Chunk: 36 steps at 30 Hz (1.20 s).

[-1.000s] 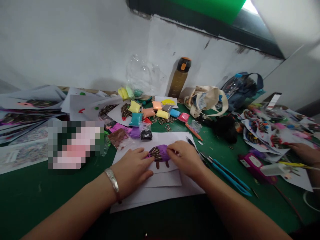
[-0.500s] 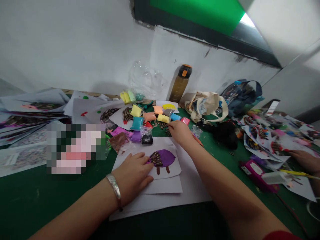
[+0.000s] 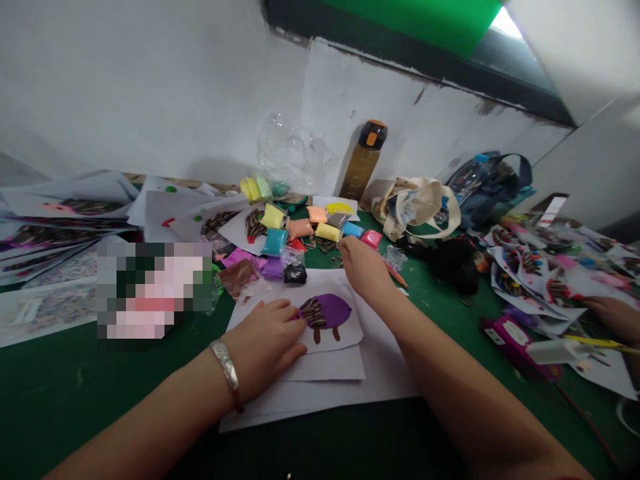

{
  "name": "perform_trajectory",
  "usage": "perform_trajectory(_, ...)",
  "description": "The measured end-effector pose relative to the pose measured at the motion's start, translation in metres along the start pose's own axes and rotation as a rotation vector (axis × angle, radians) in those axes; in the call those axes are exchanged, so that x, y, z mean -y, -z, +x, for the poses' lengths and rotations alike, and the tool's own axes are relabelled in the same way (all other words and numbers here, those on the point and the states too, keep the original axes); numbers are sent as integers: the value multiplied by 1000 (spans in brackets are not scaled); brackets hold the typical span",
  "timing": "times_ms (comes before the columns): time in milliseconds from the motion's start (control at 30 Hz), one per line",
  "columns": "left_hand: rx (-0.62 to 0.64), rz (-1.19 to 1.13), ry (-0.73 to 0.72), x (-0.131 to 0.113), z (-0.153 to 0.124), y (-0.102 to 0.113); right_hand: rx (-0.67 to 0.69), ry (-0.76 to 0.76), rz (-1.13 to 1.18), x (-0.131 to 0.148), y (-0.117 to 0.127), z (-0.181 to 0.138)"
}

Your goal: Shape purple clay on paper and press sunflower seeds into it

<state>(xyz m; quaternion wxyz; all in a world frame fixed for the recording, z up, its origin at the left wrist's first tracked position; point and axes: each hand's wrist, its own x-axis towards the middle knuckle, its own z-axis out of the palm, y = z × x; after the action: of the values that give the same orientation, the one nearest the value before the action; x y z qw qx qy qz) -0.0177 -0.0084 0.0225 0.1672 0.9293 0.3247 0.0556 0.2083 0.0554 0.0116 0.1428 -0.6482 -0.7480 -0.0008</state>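
Observation:
My left hand (image 3: 265,339), with a silver bracelet at the wrist, lies flat with fingers stretched on a white sheet (image 3: 345,341). Its fingertips reach the left side of a purple clay figure (image 3: 337,311) with two brown legs. Rows of striped sunflower seeds (image 3: 313,312) cover the figure's left half. Farther back, my right hand (image 3: 364,265) is pinched at the edge of a loose pile of sunflower seeds (image 3: 326,246). Whatever sits between those fingertips is too small or hidden. Larger white paper (image 3: 385,373) lies under the sheet.
Packets of coloured clay, including a teal packet (image 3: 275,241) and a black packet (image 3: 295,268), surround the seeds. A bottle (image 3: 361,163) and a cloth bag (image 3: 423,207) stand behind. Finished sheets (image 3: 95,193) pile up left. Another person's hand (image 3: 613,317) is at right, near a magenta box (image 3: 517,347).
The view has shifted slightly. My right hand stays by the seed pile, its fingers curled a little more downward. My left hand keeps its place on the sheet.

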Motion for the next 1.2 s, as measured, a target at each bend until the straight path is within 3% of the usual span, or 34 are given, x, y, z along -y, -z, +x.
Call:
perform_trajectory(100, 18, 30, 1, -2, 1, 8, 9, 91, 131, 8, 9, -28)
perform_trajectory(133, 0, 42, 2, -3, 1, 9, 8, 100, 271, 10, 9, -36)
perform_trajectory(233, -105, 72, 5, -4, 2, 7, 49, 64, 501, 14, 4, -52)
perform_trajectory(333, -192, 85, 23, -2, 5, 0, 112, 82, 562, 16, -4, -56)
perform_trajectory(633, -161, 102, 9, 7, 14, -19, 112, 145, 451, 18, -7, -54)
perform_trajectory(1200, -99, 80, 83, 1, 14, -21, 68, 315, 233, 19, -19, -52)
